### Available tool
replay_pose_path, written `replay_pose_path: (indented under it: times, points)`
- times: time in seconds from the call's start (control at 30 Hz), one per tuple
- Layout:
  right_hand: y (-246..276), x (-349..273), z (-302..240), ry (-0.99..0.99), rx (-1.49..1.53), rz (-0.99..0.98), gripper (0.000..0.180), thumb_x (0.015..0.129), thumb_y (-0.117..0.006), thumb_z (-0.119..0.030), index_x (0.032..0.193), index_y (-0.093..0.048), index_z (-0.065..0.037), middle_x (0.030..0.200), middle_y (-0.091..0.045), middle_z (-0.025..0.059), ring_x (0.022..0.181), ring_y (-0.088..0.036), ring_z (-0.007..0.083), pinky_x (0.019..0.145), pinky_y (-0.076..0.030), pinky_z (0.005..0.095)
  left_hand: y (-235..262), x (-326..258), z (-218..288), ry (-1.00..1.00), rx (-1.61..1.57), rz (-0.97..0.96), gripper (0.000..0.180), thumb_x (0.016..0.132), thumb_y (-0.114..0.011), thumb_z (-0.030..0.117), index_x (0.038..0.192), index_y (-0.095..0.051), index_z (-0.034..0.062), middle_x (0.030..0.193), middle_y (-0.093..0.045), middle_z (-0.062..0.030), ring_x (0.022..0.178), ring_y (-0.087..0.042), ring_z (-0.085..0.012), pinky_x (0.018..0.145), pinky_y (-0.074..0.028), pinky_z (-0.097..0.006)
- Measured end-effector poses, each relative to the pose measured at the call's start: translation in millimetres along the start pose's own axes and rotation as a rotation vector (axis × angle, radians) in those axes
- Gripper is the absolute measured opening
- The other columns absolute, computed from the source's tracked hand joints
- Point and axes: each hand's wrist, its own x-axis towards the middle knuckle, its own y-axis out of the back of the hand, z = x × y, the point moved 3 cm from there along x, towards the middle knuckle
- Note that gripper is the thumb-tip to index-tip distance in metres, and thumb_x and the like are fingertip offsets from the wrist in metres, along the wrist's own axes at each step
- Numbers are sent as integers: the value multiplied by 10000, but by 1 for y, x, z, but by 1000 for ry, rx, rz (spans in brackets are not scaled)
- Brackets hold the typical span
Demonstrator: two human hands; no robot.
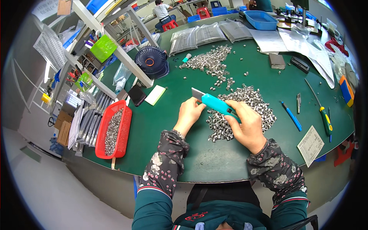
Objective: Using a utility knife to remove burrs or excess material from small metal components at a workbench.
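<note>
A turquoise utility knife with a broad grey blade extends leftward from my right hand, whose fingers are wrapped round its handle. My left hand is closed beside the blade end, thumb and fingertips pinched together. Whatever lies between those fingertips, if anything, is too small to make out. Below and behind the knife spreads a heap of small shiny metal rings on the green table. Farther off is a second, looser heap of similar metal pieces.
At left sits a red basket of metal pieces, near a dark fan and a phone. Rightward lie a blue pen-like tool, a screwdriver and a printed card. Clear bags and a blue tray stand farther back.
</note>
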Motion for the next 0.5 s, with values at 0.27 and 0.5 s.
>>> replay_pose_path:
  times: [0.27, 0.5]
  points:
    - [-1, 1, 0, -12, 10, 6, 308, 759, -647, -99, 1049, -551, -58, 773, -553, 94, 653, -576, 268, 554, -460, 357, -13, 8, -21, -166, 110, 126, 264, 792, -646, 283, 902, -612, 46, 647, -583, -66, 549, -560, -223, 493, -433, -362]
    - [-8, -3, 0, -6, 17, -80, 296, 758, -645, -92, 1036, -549, -61, 774, -558, 90, 672, -582, 270, 572, -467, 361, 14, -56, -30, 106, -1596, -268, 48, 904, -531, 116, 885, -512, 76, 853, -567, -73, 543, -398, -48, 378, -277, -149]
